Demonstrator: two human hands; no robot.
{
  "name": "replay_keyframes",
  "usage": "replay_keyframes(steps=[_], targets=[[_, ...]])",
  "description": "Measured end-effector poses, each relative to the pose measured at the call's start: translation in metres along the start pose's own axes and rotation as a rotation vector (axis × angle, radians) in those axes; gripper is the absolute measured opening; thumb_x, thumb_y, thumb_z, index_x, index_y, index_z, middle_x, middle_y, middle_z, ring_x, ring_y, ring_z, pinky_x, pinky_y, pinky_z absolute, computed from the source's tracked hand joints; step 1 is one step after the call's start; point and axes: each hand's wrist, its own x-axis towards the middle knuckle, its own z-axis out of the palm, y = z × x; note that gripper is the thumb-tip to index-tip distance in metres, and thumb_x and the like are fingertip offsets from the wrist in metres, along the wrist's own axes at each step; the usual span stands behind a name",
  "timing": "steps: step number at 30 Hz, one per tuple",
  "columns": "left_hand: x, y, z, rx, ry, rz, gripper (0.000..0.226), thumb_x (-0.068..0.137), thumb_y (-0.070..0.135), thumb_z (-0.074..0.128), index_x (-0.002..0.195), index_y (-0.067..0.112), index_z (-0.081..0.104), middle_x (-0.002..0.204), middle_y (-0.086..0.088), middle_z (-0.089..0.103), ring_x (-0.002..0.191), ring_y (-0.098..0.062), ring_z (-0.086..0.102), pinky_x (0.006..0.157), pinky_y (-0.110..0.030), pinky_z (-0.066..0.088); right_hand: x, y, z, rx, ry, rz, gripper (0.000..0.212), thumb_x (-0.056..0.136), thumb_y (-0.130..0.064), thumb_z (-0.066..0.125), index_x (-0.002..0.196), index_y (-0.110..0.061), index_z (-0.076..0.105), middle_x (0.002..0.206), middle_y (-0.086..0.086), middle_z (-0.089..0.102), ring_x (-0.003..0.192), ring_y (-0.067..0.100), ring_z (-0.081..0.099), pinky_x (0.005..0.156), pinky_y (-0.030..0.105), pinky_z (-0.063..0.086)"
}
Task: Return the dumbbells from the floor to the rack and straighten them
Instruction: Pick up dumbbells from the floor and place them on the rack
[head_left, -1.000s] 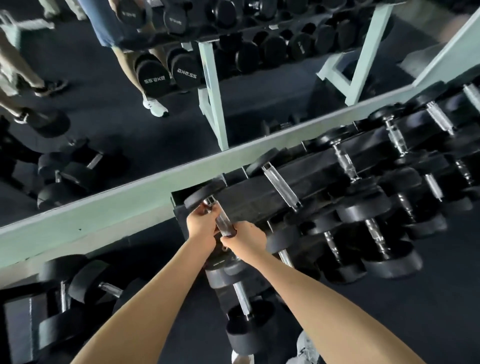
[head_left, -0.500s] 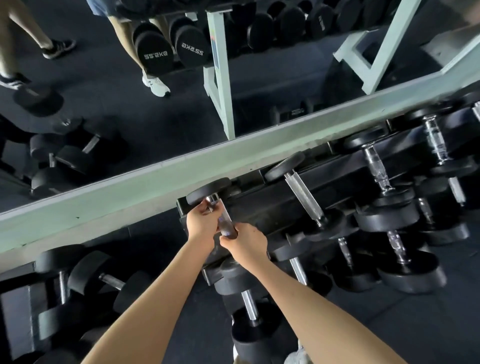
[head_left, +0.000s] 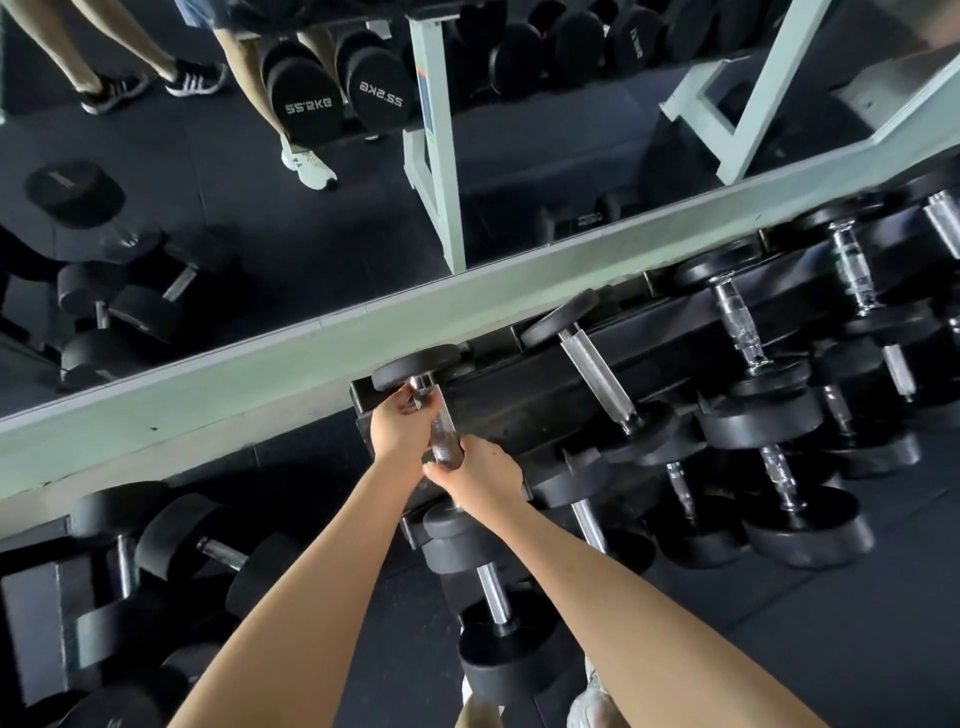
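Observation:
A black dumbbell (head_left: 415, 366) with a chrome handle lies at the left end of the top shelf of the black rack (head_left: 524, 395). My left hand (head_left: 397, 426) grips the handle near its far head. My right hand (head_left: 480, 475) grips the near end of the same handle and hides the near head. To the right on that shelf another dumbbell (head_left: 597, 371) lies askew, and several more fill the tiers below and further right.
A mirror with a pale green ledge (head_left: 234, 374) runs behind the rack and reflects people's legs and other racks. Several large dumbbells (head_left: 208, 545) sit on a low stand at the lower left. Dark rubber floor (head_left: 831, 649) lies at the lower right.
Both hands have kept their grip on the same handle. The view has shifted, so the rack and the dumbbells to the right sit lower and further right in the frame.

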Motion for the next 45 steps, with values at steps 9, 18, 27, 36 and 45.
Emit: replay_keyframes(steps=[9,18,27,36,45], targets=[[-0.065,0.003,0.017,0.107,0.445,0.215,0.015,0.088,0.029,0.057,0.093,0.016,0.060,0.091,0.000,0.064,0.084,-0.020,0.060,0.075,-0.030,0.042,-0.004,0.094,-0.087,0.147,0.739,-0.072,0.022,0.089,-0.027,0.063,0.102,-0.010,0.068,0.093,0.005,0.074,0.088,0.029,0.069,0.071,0.034,0.049],[-0.068,0.041,0.164,0.193,-0.045,0.167,0.039,0.092,0.034,0.055,0.121,0.009,0.060,0.113,-0.004,0.068,0.105,-0.022,0.061,0.080,-0.026,0.043,0.064,0.144,-0.142,0.028,0.012,-0.080,0.038,0.094,-0.041,0.049,0.115,-0.010,0.055,0.110,0.010,0.068,0.105,0.032,0.063,0.077,0.033,0.043],[-0.039,0.047,0.204,0.110,0.080,0.078,0.022,0.085,0.024,0.065,0.098,0.006,0.067,0.087,-0.005,0.067,0.085,-0.025,0.065,0.078,-0.036,0.054,0.072,0.157,-0.139,-0.057,0.042,-0.166,0.040,0.098,-0.047,0.039,0.114,-0.015,0.056,0.102,0.005,0.071,0.094,0.026,0.067,0.067,0.031,0.041],[-0.038,0.054,0.211,0.301,0.058,0.110,0.028,0.085,0.027,0.066,0.096,0.002,0.067,0.090,-0.012,0.068,0.090,-0.031,0.066,0.082,-0.045,0.056,0.076,0.163,-0.135,0.051,0.024,-0.092,0.038,0.098,-0.045,0.040,0.117,-0.017,0.058,0.109,0.003,0.069,0.102,0.023,0.065,0.072,0.028,0.040],[-0.050,0.058,0.216,0.331,0.103,0.086,0.047,0.087,0.031,0.064,0.127,0.007,0.058,0.106,-0.008,0.067,0.102,-0.026,0.063,0.087,-0.037,0.053,0.077,0.166,-0.137,0.071,-0.044,-0.105,0.039,0.097,-0.047,0.040,0.115,-0.016,0.057,0.109,0.004,0.069,0.101,0.024,0.065,0.073,0.029,0.043]])
